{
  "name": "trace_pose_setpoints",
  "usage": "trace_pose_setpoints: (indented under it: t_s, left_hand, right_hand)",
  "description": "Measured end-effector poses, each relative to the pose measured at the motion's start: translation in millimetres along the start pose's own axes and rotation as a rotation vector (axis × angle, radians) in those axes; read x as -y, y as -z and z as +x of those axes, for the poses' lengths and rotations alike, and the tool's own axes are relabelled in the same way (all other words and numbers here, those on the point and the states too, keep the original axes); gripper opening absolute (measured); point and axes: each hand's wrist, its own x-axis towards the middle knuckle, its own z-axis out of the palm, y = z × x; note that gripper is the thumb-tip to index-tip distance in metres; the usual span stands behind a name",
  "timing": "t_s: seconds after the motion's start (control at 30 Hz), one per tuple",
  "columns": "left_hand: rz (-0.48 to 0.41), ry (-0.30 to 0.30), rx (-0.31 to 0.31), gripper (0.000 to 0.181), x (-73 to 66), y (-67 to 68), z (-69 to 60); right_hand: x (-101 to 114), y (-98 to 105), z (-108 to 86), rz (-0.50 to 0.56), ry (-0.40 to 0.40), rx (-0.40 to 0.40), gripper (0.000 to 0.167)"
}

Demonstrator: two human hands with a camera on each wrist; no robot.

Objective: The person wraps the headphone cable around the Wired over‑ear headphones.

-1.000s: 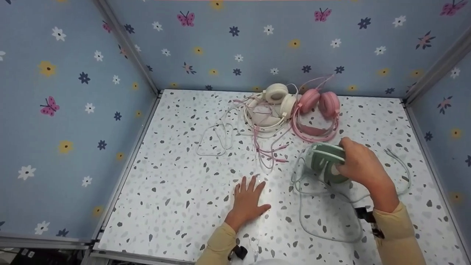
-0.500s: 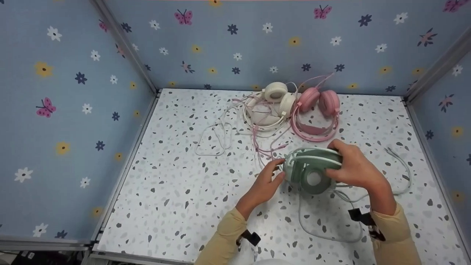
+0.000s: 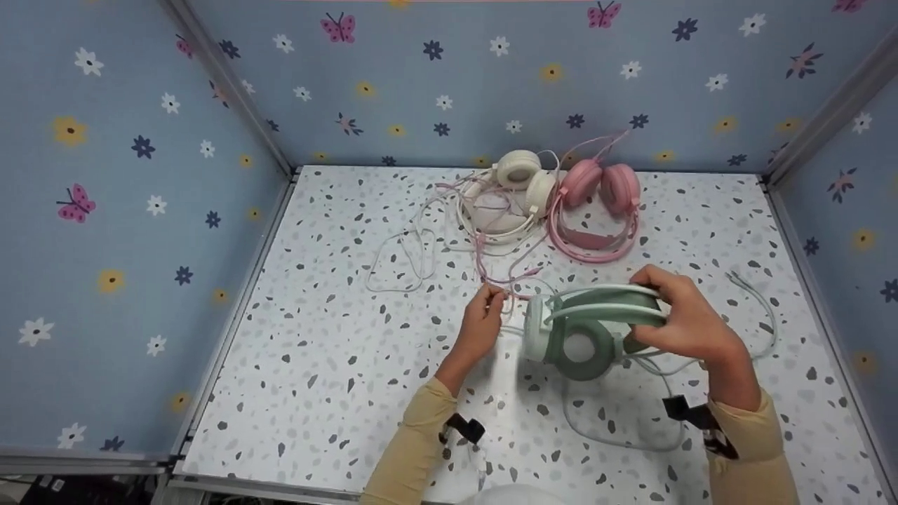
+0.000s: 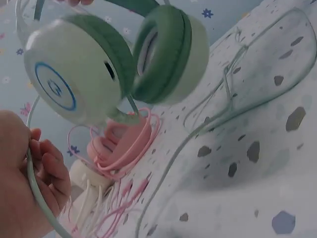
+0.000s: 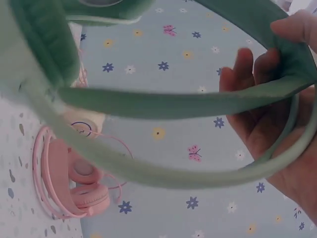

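Observation:
Green headphones (image 3: 586, 351) hang just above the table, their headband gripped by my right hand (image 3: 684, 315). In the right wrist view the fingers of that hand (image 5: 277, 99) curl round the headband (image 5: 163, 104). To the left of the ear cups, my left hand (image 3: 483, 319) pinches the pale green cable (image 4: 37, 191), which runs across the palm in the left wrist view. More of the green cable (image 3: 624, 443) lies looped on the table below and to the right.
White headphones (image 3: 519, 168) and pink headphones (image 3: 593, 242) lie side by side at the back. Their cables tangle, with pink plugs (image 3: 533, 271) near my left hand and a white cable loop (image 3: 393, 289) to the left. Patterned panels (image 3: 491, 84) enclose the speckled table (image 3: 337, 393).
My right hand has lifted the green headphones and turned them leftward. My left hand has risen from lying flat on the table, touched the ear cup, then moved left and taken hold of the cable.

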Motion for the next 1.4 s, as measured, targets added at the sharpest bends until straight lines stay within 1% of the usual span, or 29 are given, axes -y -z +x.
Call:
trace_pose_setpoints:
  t_s: [0.07,0.13,0.2,0.27,0.33,0.37,0.4,0.47,0.5,0.57,0.6,0.63,0.67,0.7,0.73,0.77,0.83,0.87,0.9,0.93,0.97,1.0,1.03,1.1,1.17,1.23,1.3,1.33,1.4]
  left_hand:
    - [0.087,0.036,-0.051,0.019,9.8,12.1,2.4]
    - [0.189,0.097,-0.079,0.018,20.5,24.5,1.6]
    - [0.333,0.183,-0.079,0.017,29.4,36.6,-1.4]
    - [0.493,0.267,-0.058,0.017,36.0,46.4,-5.7]
    - [0.657,0.317,-0.033,0.017,39.1,52.4,-10.1]
    - [0.727,0.320,-0.024,0.017,39.6,53.5,-12.0]
    - [0.784,0.314,-0.016,0.017,39.0,53.2,-13.9]
    - [0.833,0.268,0.004,0.023,34.9,48.4,-17.1]
    - [0.840,0.228,0.015,0.027,31.2,44.0,-18.0]
    - [0.815,0.126,0.040,0.039,21.7,32.4,-18.0]
    - [0.808,0.068,0.048,0.044,16.5,25.8,-17.4]
    - [0.798,-0.003,0.051,0.047,11.5,19.1,-16.2]
    - [0.774,-0.082,0.050,0.050,5.9,12.6,-14.7]
    - [0.723,-0.165,0.052,0.052,1.1,6.4,-12.2]
    - [0.648,-0.247,0.052,0.051,-3.3,0.6,-9.1]
    - [0.555,-0.311,0.063,0.051,-7.2,-4.1,-6.9]
    - [0.265,-0.414,0.129,0.054,-12.3,-11.1,-4.5]
    - [0.121,-0.438,0.167,0.057,-14.6,-13.4,-4.7]
    - [-0.014,-0.436,0.201,0.056,-16.4,-15.2,-5.8]
    - [-0.111,-0.422,0.215,0.054,-18.0,-16.5,-8.2]
    - [-0.183,-0.395,0.222,0.052,-19.7,-17.3,-11.6]
    - [-0.229,-0.377,0.220,0.050,-22.3,-17.9,-14.8]
    - [-0.243,-0.359,0.208,0.046,-26.0,-18.5,-18.0]
    - [-0.282,-0.303,0.189,0.040,-33.8,-20.2,-21.9]
    - [-0.314,-0.275,0.170,0.039,-36.9,-21.8,-22.7]
    - [-0.396,-0.240,0.161,0.038,-34.5,-23.1,-20.1]
    - [-0.462,-0.201,0.148,0.035,-26.7,-23.9,-15.2]
    - [-0.489,-0.179,0.142,0.033,-22.5,-24.0,-12.4]
    - [-0.514,-0.129,0.133,0.030,-16.7,-23.7,-6.6]
  right_hand:
    - [5,3,0.0,0.073,0.022,-0.051,0.046]
    - [12,7,-0.8,0.166,0.051,-0.109,0.043]
    - [17,10,-2.6,0.266,0.072,-0.169,0.039]
    - [21,12,-5.2,0.334,0.082,-0.224,0.037]
    - [20,13,-8.5,0.352,0.081,-0.267,0.036]
    - [18,13,-9.9,0.352,0.081,-0.283,0.036]
    - [16,12,-11.3,0.349,0.080,-0.292,0.036]
    - [12,10,-13.5,0.326,0.085,-0.301,0.037]
    - [10,9,-14.0,0.323,0.089,-0.305,0.036]
    - [9,6,-13.8,0.336,0.100,-0.323,0.035]
    - [9,4,-13.3,0.351,0.104,-0.334,0.034]
    - [9,3,-12.8,0.372,0.108,-0.347,0.033]
    - [10,1,-12.0,0.408,0.114,-0.360,0.032]
    - [11,0,-11.2,0.448,0.122,-0.371,0.031]
    - [12,-2,-10.3,0.489,0.128,-0.381,0.030]
    - [13,-4,-9.6,0.530,0.131,-0.388,0.029]
    - [15,-7,-8.8,0.601,0.128,-0.400,0.028]
    - [16,-9,-8.4,0.641,0.126,-0.406,0.027]
    - [17,-10,-8.1,0.677,0.118,-0.417,0.027]
    - [18,-11,-7.6,0.714,0.106,-0.430,0.026]
    - [18,-12,-7.2,0.754,0.098,-0.443,0.026]
    - [18,-13,-6.7,0.795,0.091,-0.460,0.025]
    - [18,-13,-6.1,0.838,0.088,-0.477,0.025]
    - [17,-13,-4.7,0.921,0.097,-0.502,0.025]
    - [14,-13,-3.4,1.017,0.125,-0.494,0.026]
    - [10,-12,-2.9,1.102,0.162,-0.450,0.027]
    - [5,-13,-2.8,1.175,0.194,-0.387,0.031]
    - [3,-14,-3.0,1.202,0.206,-0.355,0.032]
    - [-1,-17,-3.8,1.243,0.227,-0.305,0.036]
